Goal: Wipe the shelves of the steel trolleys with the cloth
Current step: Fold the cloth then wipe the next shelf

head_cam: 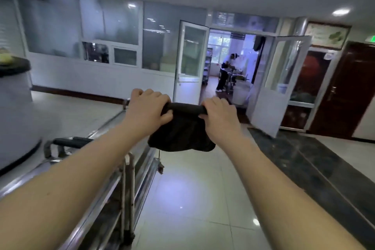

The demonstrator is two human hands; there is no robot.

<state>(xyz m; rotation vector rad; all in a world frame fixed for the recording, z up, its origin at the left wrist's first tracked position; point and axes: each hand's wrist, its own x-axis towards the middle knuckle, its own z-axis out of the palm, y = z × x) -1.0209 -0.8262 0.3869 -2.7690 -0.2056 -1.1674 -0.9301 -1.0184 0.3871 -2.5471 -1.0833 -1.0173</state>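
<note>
Left hand (149,107) and right hand (220,114) both raised, each grip clamped on the rolled top edge of the dark cloth (180,134). Cloth stretched between them, rest hanging loose, mid-air just off the right edge of the steel trolley (97,133), over tiled floor (192,199). Open doors (189,61) ahead.

Institutional corridor: steel trolleys (101,130), kitchen doorway (229,63).

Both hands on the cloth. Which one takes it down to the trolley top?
Left. The left hand and right hand both hold the cloth, but the trolley lies low on the left, under the left arm. The right hand would likely have to cross over.
</note>
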